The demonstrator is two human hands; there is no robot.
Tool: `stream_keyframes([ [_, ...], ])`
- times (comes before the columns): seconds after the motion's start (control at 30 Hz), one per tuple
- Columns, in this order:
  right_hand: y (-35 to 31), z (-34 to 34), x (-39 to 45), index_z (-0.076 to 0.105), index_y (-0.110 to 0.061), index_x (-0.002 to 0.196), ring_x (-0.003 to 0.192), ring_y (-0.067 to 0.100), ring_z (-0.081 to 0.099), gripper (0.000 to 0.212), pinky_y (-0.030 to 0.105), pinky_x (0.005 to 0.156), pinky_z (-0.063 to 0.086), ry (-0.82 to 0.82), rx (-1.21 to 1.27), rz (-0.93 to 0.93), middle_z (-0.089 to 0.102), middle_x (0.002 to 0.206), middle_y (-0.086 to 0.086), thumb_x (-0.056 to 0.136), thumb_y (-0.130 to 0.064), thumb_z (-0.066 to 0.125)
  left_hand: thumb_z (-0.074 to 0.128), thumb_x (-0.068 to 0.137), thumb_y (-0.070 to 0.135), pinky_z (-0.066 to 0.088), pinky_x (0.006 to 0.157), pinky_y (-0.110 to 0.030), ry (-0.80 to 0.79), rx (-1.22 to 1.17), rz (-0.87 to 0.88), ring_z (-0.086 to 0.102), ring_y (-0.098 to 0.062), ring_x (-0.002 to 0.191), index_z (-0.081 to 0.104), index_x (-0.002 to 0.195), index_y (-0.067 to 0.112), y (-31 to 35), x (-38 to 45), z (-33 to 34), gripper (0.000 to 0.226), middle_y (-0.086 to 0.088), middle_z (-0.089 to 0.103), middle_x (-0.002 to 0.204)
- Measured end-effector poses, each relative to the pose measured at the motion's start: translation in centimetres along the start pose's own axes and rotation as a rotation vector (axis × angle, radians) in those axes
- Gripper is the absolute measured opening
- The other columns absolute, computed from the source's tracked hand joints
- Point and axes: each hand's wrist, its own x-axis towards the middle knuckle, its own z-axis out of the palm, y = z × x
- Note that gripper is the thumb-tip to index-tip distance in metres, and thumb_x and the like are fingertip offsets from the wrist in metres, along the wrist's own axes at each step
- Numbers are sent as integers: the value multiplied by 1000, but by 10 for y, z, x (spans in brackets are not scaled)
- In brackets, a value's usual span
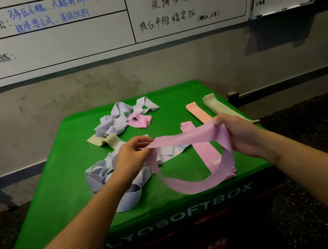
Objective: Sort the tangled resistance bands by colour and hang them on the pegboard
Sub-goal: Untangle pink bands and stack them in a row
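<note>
A pink band (184,138) stretches taut between both hands above the green box top (63,191), its loop sagging below, pinched at one end by the left hand (135,151) and gripped at the other by the right hand (238,133).

My body as seen from the head-worn camera. Two forearms enter from the lower edge, both bare from the frame's border to the wrist; no sleeve, cuff, watch, bracelet or glove shows on either. My left hand (133,156) and my right hand (238,133) are bare too, with no ring visible on any finger that shows. The nails that can be seen look short and unpainted, though slight blur limits the detail. No other part of me appears.
</note>
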Motion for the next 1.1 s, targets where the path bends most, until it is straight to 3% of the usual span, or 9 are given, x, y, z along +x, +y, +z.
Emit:
stream_keyframes([
  [0.1,5,-1,4,61,1,99,85,26,52,25,30,64,47,-14,-88,20,60,102,15,85,-17,51,62,91,1,61,63,-30,81,-16,45,71,-24,83,77,102,14,-1,0,-3,22,-3,76,92],
  [0.27,15,9,4,63,-6,109,72,15,56,22,26,58,44,-127,-279,30,67,87,5,91,-17,56,56,87,-7,62,71,-40,67,-21,187,70,-22,83,79,97,18,19,-7,1,35,1,77,91],
  [0.4,18,26,8,66,-20,112,64,10,46,23,23,57,34,-171,-429,-26,67,92,2,92,-31,64,53,87,-11,60,67,-30,40,-67,229,69,-18,82,77,94,18,39,-10,7,38,-1,76,90],
  [0.53,12,46,5,63,-33,113,95,16,61,26,32,75,46,-122,-410,-209,68,109,-5,88,-36,70,55,90,-9,52,63,-18,-12,-101,257,65,-6,77,75,97,11,52,-13,12,29,-6,74,92],
  [0.6,7,53,4,62,-32,113,102,18,64,29,32,81,53,-59,-346,-367,67,113,-4,86,-34,74,55,90,-9,49,63,-15,-29,-86,271,62,-1,75,74,93,14,55,-15,13,30,-7,73,92],
  [0.7,-4,60,0,67,-27,109,95,14,68,25,28,86,56,-54,-286,-523,70,106,-3,86,-23,75,55,91,-7,47,63,-13,-54,-68,294,60,3,72,72,89,18,59,-18,13,31,-5,72,90],
  [0.9,-17,65,-4,73,-20,86,79,3,65,7,18,77,52,-51,-308,-649,72,77,-10,84,-13,76,55,92,-7,44,60,-10,-113,-51,296,58,6,66,69,89,16,60,-20,12,28,3,69,83],
  [1.0,-23,63,-5,73,-21,86,80,3,65,7,17,77,51,-32,-338,-686,73,79,-8,86,-14,75,50,97,-4,45,60,-12,-143,-87,287,60,4,68,67,102,13,60,-23,13,24,2,69,87],
  [1.1,-30,61,-4,73,-12,90,79,6,65,5,18,76,52,-1,-299,-703,72,82,-3,86,-8,73,40,98,-4,52,67,-23,-211,-197,220,65,-8,81,62,118,10,56,-24,15,32,-5,69,95],
])
